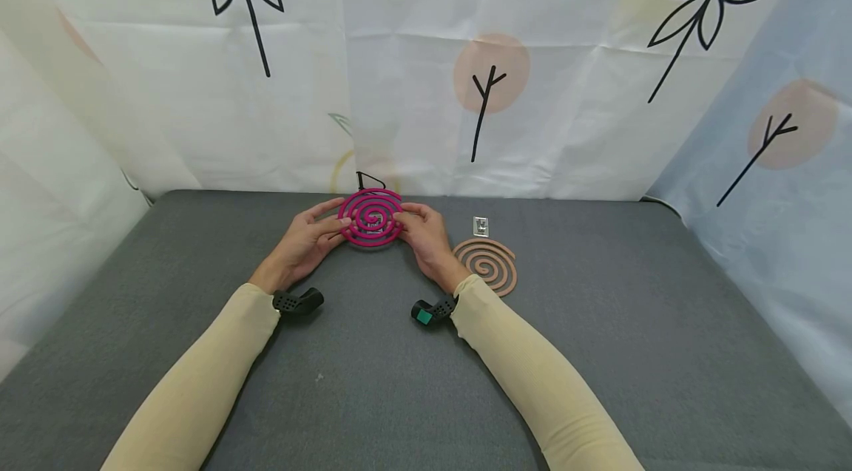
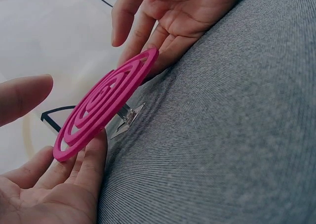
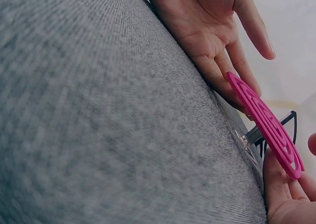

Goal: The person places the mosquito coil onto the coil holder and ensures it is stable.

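A pink mosquito coil (image 1: 373, 218) sits at the far middle of the table, between both hands. In the left wrist view a small shiny metal stand (image 2: 129, 116) is under it, its flat base on the cloth. My left hand (image 1: 302, 243) has its extended fingers under the coil's left edge, the thumb raised off it. On the opposite edge, my right hand (image 1: 426, 238) touches the coil with its fingers from below; its thumb also stands apart. Beside the right wrist lies a brown mosquito coil (image 1: 486, 268), partly hidden by that hand.
A second small metal stand (image 1: 481, 227) lies just behind the brown coil. Grey cloth covers the table (image 1: 373, 382). A white patterned curtain (image 1: 413, 116) hangs along the table's far edge and at both sides.
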Available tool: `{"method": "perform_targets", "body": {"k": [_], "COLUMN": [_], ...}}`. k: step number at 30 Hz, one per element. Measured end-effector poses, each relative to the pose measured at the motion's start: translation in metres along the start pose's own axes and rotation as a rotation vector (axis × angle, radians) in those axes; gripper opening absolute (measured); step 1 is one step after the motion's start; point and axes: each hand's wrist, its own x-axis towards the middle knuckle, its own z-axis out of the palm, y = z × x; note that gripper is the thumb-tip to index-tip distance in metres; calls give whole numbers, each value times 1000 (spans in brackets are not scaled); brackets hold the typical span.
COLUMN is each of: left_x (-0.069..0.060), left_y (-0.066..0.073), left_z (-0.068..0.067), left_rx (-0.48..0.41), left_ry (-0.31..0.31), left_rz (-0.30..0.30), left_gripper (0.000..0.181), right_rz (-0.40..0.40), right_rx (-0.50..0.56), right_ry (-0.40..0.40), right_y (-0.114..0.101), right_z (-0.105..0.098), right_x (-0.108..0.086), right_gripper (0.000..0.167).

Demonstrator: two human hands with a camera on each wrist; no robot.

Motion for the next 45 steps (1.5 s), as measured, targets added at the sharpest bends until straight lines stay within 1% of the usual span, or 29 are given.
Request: {"method": "perform_targets", "body": {"k": [8,18,32,45], "left_x": [1,2,1,2], "left_y": [-1,-1,0,2], "left_z": [0,0,1,1], "left_rx": [8,27,17,13], "left_ry": [20,29,23,14], "left_rz": [-13,-22,-29,-50], "left_gripper": [75,73,67,67], "right_rz": [13,31,34,54], "right_rx": [-6,2,-10,-22], "right_ry": [11,20,18,4], "right_y": [0,-3,-4,-7], "right_z": [0,2,2,1], "right_x": [0,-1,-1,-2], "right_gripper": [34,34,33,35]}}
